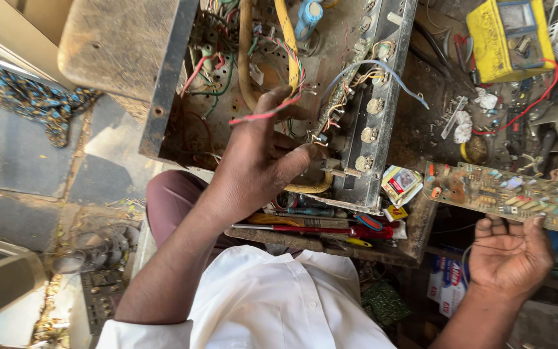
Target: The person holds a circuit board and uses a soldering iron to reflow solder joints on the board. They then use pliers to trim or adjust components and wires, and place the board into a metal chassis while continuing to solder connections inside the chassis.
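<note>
My left hand reaches into an open metal chassis full of coloured wiring and pinches a bundle of thin red and striped wires between fingers and thumb. My right hand holds a long brown circuit board by its lower edge, out to the right of the chassis, component side up. A blue wire arcs over the chassis wall beside a row of round knobs.
A yellow multimeter with red leads lies at the top right among small parts. Screwdrivers with red and yellow handles lie on the bench edge below the chassis. A small printed box sits next to them. A fan rests on the floor.
</note>
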The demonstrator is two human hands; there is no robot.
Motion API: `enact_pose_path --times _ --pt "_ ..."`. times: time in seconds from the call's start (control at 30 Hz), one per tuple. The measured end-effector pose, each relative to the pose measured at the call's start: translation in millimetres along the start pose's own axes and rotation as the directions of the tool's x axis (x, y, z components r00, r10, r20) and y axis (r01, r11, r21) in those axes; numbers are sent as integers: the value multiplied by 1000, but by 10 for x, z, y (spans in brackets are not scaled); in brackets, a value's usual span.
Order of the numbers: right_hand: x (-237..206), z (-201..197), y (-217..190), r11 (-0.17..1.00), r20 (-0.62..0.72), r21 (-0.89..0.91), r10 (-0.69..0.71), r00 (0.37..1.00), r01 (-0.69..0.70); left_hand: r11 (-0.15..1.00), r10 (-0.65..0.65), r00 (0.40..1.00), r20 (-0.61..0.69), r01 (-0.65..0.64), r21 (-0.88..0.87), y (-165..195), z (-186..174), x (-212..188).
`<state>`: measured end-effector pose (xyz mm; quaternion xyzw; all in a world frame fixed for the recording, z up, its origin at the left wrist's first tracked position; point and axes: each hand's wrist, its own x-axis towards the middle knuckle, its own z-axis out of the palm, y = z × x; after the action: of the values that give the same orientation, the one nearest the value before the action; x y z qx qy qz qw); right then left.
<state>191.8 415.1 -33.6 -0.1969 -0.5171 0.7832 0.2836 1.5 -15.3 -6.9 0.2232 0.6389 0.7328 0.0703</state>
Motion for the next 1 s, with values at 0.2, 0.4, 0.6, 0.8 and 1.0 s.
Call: enact_pose_path --times 0.2,0.4,0.6,0.8,1.0 --pt "-59 253 12 988 8 -116 -99 995 99 995 -82 996 -38 79 -55 46 -9 1" --pt "-63 658 76 953 59 -177 -241 969 248 969 -147 989 -15 141 -205 73 -15 -20" --pt "108 1134 189 958 130 -63 -271 954 281 974 -222 973 -63 218 -66 57 13 15" --pt "318 1628 412 994 131 10 -112 985 112 938 -331 932 -147 307 -162 68 -15 73" --pt "498 1844 650 993 90 -33 117 989 -115 988 -76 985 -155 95 119 111 32 8"
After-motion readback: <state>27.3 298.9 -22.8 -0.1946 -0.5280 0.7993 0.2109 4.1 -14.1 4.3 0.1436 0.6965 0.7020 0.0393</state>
